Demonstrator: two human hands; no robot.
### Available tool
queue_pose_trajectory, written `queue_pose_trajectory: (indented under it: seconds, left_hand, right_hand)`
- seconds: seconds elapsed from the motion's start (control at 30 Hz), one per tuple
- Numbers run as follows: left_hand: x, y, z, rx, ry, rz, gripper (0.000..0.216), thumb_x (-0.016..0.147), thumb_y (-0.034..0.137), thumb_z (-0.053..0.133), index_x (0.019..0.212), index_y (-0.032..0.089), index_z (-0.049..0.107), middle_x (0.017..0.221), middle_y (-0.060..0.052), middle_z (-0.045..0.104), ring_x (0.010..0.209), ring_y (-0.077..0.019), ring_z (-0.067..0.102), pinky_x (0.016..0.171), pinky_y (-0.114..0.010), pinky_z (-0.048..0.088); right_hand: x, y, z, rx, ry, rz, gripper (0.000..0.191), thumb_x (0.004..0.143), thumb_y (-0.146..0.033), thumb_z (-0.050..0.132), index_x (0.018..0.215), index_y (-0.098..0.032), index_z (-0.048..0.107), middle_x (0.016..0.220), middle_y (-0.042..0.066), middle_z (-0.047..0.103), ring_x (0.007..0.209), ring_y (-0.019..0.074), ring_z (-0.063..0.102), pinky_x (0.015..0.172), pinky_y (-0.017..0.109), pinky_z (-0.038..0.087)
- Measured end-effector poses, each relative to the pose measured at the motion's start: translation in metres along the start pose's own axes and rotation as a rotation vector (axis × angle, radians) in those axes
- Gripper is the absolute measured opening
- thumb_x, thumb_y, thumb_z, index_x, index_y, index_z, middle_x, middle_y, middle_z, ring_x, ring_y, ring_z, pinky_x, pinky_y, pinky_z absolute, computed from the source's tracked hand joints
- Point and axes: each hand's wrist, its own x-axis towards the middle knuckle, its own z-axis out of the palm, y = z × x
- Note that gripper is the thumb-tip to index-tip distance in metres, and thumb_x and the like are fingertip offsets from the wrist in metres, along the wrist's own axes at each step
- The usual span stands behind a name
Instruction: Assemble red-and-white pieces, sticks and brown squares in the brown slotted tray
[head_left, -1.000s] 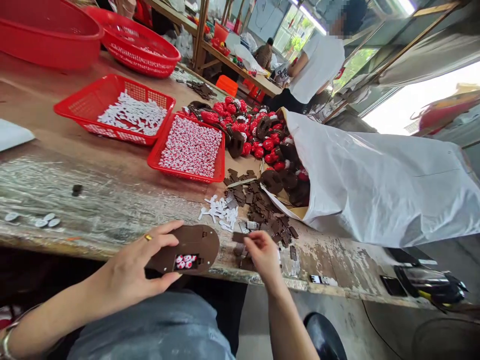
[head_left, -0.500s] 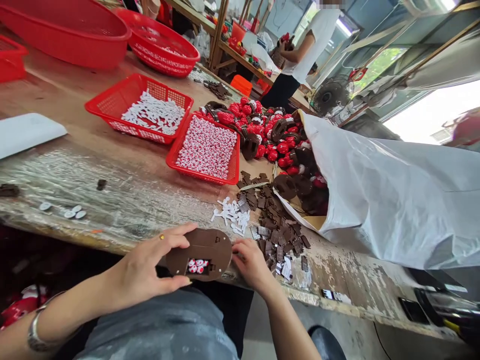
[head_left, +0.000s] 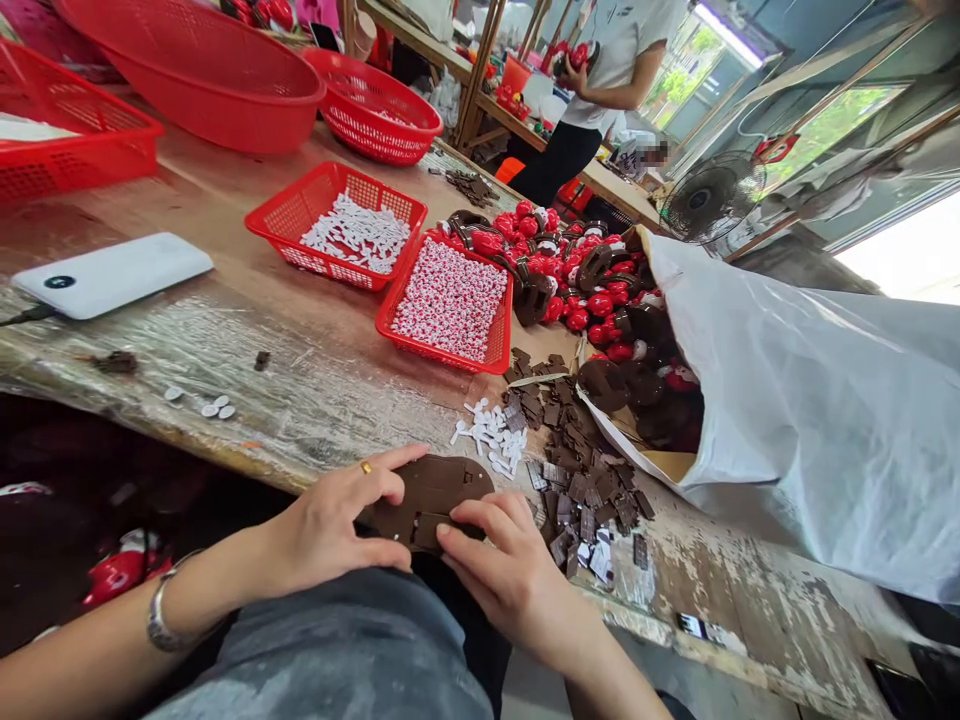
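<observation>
A brown oval plastic piece [head_left: 435, 490] rests at the table's near edge. My left hand [head_left: 337, 525] grips its left side, thumb under and fingers over. My right hand [head_left: 502, 565] presses its fingertips onto the piece's lower right, where a small brown cover sits over the opening. Just beyond lie a heap of small brown rectangular covers [head_left: 577, 470] and a few white pegs [head_left: 491, 440]. A red basket of red-and-white beads [head_left: 450, 305] and a red basket of white pegs [head_left: 349, 230] stand further back.
A white sack [head_left: 810, 400] spills brown and red toy parts [head_left: 592, 290] at the right. Large red baskets [head_left: 210, 70] fill the far left. A white power bank [head_left: 112, 275] lies on the left. A person in a white shirt [head_left: 607, 50] stands beyond, near a fan [head_left: 709, 200].
My right hand came from the brown covers onto the oval piece. The opening that showed red-and-white beads is now covered by a brown cover. The view swung left.
</observation>
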Motion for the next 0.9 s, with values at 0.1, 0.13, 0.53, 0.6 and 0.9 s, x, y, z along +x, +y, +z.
queue_pose_trajectory:
  seconds: [0.1,0.13,0.53,0.6,0.9]
  left_hand:
    - [-0.002,-0.003,0.002,-0.024,0.017,-0.004,0.038,0.079,0.033,0.085,0.087,0.023,0.048,0.153,-0.020,0.053,0.123,-0.0256,0.069,0.094,-0.030,0.057]
    - [-0.002,-0.003,0.003,-0.026,0.017,-0.001,0.038,0.079,0.033,0.084,0.086,0.023,0.049,0.153,-0.020,0.053,0.124,-0.0258,0.068,0.095,-0.031,0.057]
    - [-0.002,0.006,-0.004,0.168,-0.002,0.223,0.028,0.097,0.025,0.066,0.125,0.025,0.068,0.166,-0.012,0.031,0.138,-0.0299,0.056,0.109,-0.038,0.054]
    - [-0.002,0.008,-0.002,0.195,0.006,0.233,0.025,0.098,0.024,0.064,0.122,0.024,0.069,0.165,-0.013,0.032,0.138,-0.0305,0.056,0.109,-0.040,0.055]
    - [-0.002,0.002,0.001,0.175,0.093,0.169,0.032,0.094,0.028,0.070,0.126,0.027,0.068,0.157,-0.011,0.044,0.135,-0.0295,0.058,0.108,-0.044,0.056]
  right_hand:
    - [0.004,0.003,0.002,0.014,0.012,-0.030,0.020,0.102,-0.017,0.058,0.120,-0.016,0.066,0.110,0.011,0.068,0.098,0.0216,0.057,0.086,0.039,0.051]
    - [0.006,0.003,0.002,0.023,0.010,-0.036,0.019,0.102,-0.017,0.058,0.120,-0.016,0.066,0.110,0.011,0.068,0.098,0.0214,0.056,0.086,0.039,0.051]
    - [-0.018,0.017,0.039,0.419,0.252,0.524,0.060,0.097,-0.043,0.068,0.150,-0.031,0.044,0.157,0.012,0.040,0.142,0.0311,0.044,0.114,0.050,0.041]
    - [-0.018,0.020,0.048,0.704,0.232,0.670,0.067,0.094,-0.047,0.069,0.151,-0.028,0.040,0.146,0.012,0.053,0.131,0.0275,0.056,0.110,0.045,0.047]
    - [-0.012,0.021,0.045,0.887,0.158,0.611,0.073,0.089,-0.050,0.075,0.151,-0.028,0.043,0.149,0.011,0.052,0.132,0.0255,0.054,0.111,0.042,0.045]
